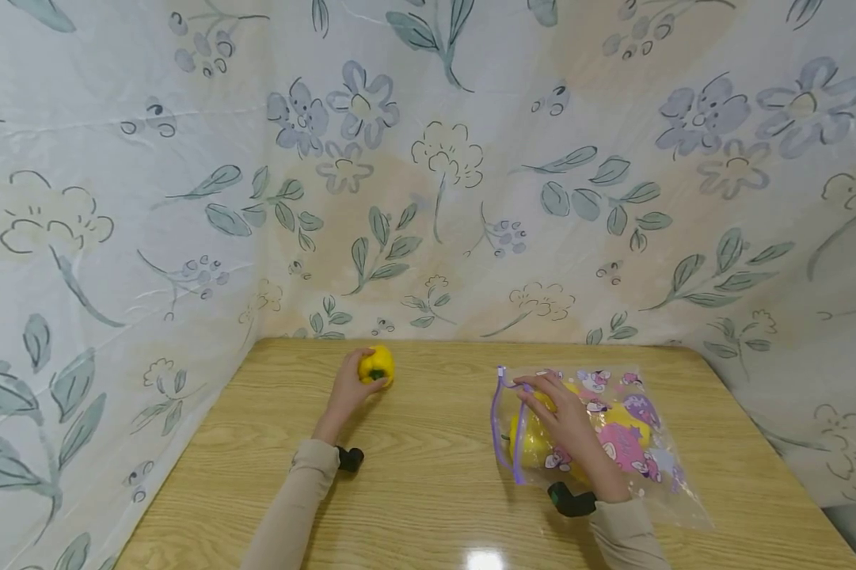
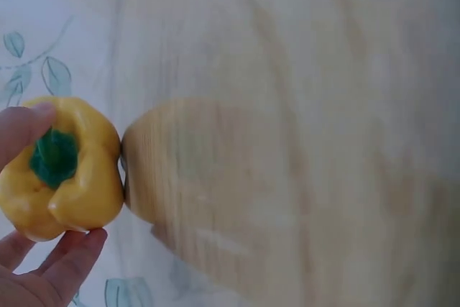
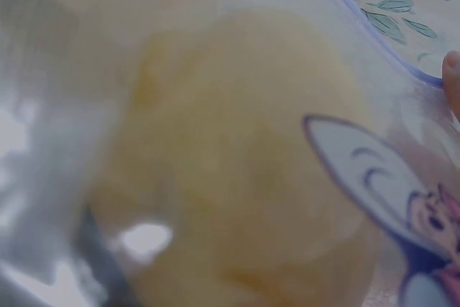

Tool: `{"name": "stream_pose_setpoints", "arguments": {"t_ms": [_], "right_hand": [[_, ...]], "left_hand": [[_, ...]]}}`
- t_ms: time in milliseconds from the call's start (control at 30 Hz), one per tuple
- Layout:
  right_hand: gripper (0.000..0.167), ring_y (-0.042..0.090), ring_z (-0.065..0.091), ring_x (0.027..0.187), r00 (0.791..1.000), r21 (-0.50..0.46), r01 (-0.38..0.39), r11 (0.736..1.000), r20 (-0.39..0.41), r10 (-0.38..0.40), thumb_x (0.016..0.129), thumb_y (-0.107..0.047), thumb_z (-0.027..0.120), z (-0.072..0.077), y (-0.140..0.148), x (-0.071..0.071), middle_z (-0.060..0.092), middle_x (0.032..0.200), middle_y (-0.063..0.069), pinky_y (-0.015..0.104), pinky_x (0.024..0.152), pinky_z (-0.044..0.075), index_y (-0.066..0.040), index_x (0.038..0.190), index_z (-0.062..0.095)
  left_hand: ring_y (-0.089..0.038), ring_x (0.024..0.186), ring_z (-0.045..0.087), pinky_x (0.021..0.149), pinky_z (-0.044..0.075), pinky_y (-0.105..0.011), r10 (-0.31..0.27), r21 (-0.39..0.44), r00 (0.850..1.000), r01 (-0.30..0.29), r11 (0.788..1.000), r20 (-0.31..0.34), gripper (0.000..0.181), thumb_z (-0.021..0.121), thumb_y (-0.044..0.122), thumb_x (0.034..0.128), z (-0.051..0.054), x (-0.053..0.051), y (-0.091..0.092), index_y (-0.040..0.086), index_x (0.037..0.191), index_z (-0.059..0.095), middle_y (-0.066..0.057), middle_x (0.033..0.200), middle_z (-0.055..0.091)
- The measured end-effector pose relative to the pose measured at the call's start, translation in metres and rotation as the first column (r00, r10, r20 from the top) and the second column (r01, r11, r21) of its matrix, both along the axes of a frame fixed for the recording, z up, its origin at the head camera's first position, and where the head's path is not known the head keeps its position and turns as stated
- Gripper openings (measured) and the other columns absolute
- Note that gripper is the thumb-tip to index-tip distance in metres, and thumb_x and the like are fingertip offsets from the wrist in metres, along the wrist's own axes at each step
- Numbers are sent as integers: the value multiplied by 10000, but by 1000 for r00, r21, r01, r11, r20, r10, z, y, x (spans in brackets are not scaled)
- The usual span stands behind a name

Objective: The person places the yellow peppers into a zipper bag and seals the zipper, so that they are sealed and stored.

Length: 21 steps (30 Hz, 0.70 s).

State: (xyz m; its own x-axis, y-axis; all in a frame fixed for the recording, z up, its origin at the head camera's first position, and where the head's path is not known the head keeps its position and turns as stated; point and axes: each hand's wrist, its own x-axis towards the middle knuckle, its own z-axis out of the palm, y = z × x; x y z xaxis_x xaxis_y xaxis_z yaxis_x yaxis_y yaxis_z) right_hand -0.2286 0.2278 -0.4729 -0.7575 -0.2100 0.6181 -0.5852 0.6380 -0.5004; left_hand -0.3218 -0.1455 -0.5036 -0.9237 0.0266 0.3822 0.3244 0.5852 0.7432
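Note:
My left hand [image 1: 351, 393] grips a yellow bell pepper [image 1: 375, 366] at the far left of the table; its green stem faces me. In the left wrist view, the thumb lies over the top of the pepper [image 2: 86, 170] and fingers curl beneath it. On the right lies a clear zip bag [image 1: 673, 483] with pink and purple cartoon prints, its purple-edged mouth gaping to the left. My right hand [image 1: 566, 419] holds the bag by its mouth edge. Yellow peppers [image 1: 534, 443] show through the plastic, blurred in the right wrist view.
The wooden table [image 1: 428, 459] carries the bag on its right side. A flower-printed cloth [image 1: 428, 198] hangs behind the table and along both sides. Dark wrist cameras sit at both cuffs.

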Motion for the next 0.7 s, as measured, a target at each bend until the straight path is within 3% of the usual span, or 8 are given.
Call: {"name": "stream_pose_setpoints", "arguments": {"t_ms": [100, 333, 700], "right_hand": [[223, 226, 595, 1019, 1000, 3, -4, 1000, 5, 4, 901, -186, 607, 0, 0, -1, 608, 1069, -48, 456, 816, 517, -205, 1122, 639], [224, 243, 590, 1045, 999, -2, -15, 1000, 31, 15, 906, -199, 601, 1, 0, 0, 610, 1101, -36, 482, 835, 508, -209, 1128, 635], [220, 232, 596, 1020, 1000, -6, -7, 1000, 22, 7, 904, -196, 604, 2, 1, -1, 609, 1072, -43, 464, 815, 517, -198, 1121, 641]], "left_hand": [[-344, 1155, 470, 1004, 378, -501, 2, -3, 1000, -2, 1000, -18, 572, 791, 101, 721, -1, 3, 0, 6, 1215, 518, -194, 1244, 516], [-327, 1147, 486, 1012, 387, -468, 5, -4, 1000, -5, 1000, 9, 569, 801, 127, 714, -1, 9, 1, 23, 1208, 538, -177, 1234, 537], [-304, 1099, 528, 919, 462, -458, -56, -25, 998, 56, 998, 0, 559, 815, 127, 696, 3, 19, 11, 59, 1192, 567, -147, 1222, 567]]}}
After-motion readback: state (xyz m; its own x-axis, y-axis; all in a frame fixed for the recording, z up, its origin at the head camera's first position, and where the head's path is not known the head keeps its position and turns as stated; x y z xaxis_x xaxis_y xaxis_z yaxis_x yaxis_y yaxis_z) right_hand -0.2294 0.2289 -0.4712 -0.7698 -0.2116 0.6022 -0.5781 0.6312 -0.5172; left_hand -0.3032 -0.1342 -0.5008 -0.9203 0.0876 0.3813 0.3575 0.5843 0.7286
